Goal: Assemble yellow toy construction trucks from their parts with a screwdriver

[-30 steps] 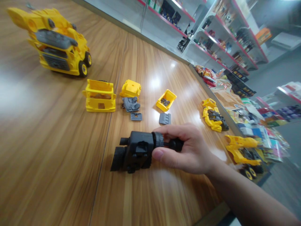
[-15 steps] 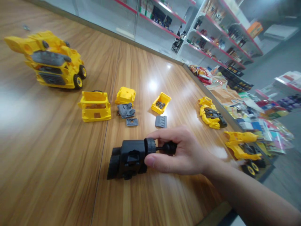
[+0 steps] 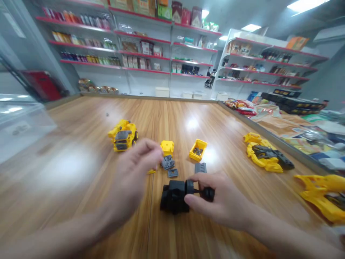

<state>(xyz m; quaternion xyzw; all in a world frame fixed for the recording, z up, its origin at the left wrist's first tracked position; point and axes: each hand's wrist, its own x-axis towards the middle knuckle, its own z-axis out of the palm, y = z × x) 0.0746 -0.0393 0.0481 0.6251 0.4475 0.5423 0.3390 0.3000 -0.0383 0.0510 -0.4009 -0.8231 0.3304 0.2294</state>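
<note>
My right hand is closed, its thumb and index finger on a black wheel at the right end of a black toy vehicle base low over the table. A thin black rod with a rounded black end runs from the wheel towards my palm. My left hand, blurred, is raised with fingers curled together; whether a small thing is in them cannot be made out. Past its fingertips are a yellow toy part, a grey seat-like piece and a grey grille. Another yellow part is mostly hidden behind this hand.
A yellow bin holds small dark pieces, with a grey ribbed piece before it. A yellow toy truck stands further left. Yellow and black toy parts lie right, near another yellow toy. Stocked shelves line the back.
The view has levelled and tilted up, showing more shelves. My left hand has come into view from the left. My right hand keeps its hold on the black wheel.
</note>
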